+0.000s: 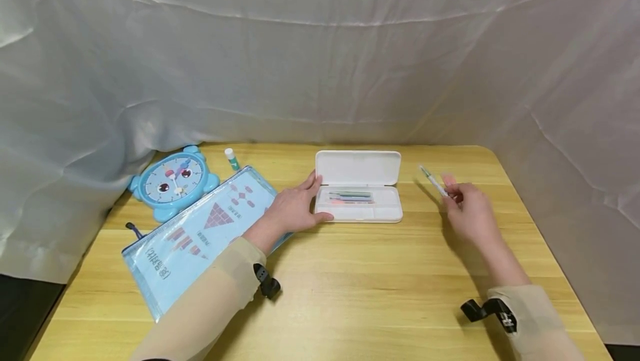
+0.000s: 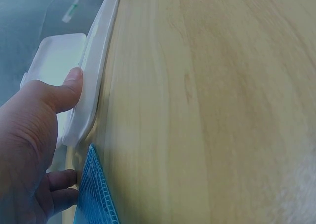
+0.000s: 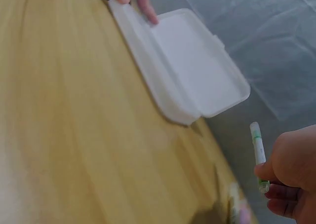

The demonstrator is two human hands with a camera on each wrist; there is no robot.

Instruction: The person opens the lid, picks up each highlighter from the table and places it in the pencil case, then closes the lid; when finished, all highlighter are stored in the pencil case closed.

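A white pencil case (image 1: 358, 168) lies on the table with its lid raised, and several pens (image 1: 351, 196) rest in its tray. At its left end my left hand (image 1: 294, 208) holds the case, thumb at the front edge and fingers towards the lid. The left wrist view shows that thumb (image 2: 71, 88) on the rim. To the right of the case, above the table, my right hand (image 1: 471, 211) pinches a slim white marker (image 3: 258, 147) with green parts. Below that hand lie another pen (image 3: 233, 202) and a pink item (image 1: 448, 179), both only partly visible.
A blue zip document pouch (image 1: 200, 239) with printed sheets lies under and beside the left forearm. Behind it are a blue toy clock (image 1: 175, 180) and a white-capped glue stick (image 1: 232, 159). Grey cloth (image 1: 320, 72) hangs along the table's back and sides.
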